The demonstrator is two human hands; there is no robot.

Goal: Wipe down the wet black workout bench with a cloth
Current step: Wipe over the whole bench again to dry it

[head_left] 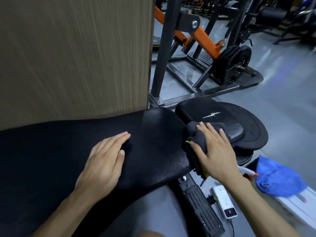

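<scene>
Cloth (196,134), dark grey and bunched, lies at the gap between the black bench pad (85,142) and its seat pad (213,115), under the flat, spread right hand (215,153). It looks soft, light and limp: best pressed by a flat palm. The left hand (104,158) rests flat, steadying the firm, likely slick pad.

- Black bench (68,151): left end cut off by the frame edge.
- Grey cloth (196,134): partly hidden under the right hand (217,151).
- Far gym machines (273,14): blurred.
</scene>
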